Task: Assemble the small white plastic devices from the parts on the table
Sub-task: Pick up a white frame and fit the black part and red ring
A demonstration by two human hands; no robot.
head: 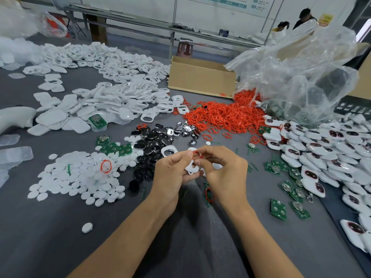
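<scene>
White frame above counter, black discs beyond, white discs left, red ring heap far right, left fingers gripping frame, right fingers pinching one red ring

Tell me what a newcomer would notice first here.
The red heap of rings mid-table jumps out first, between white shells piled at the far left and finished devices banked along the right. Nearer the camera, the left hand holds a shell while the right hand pinches a red ring against it.
</scene>
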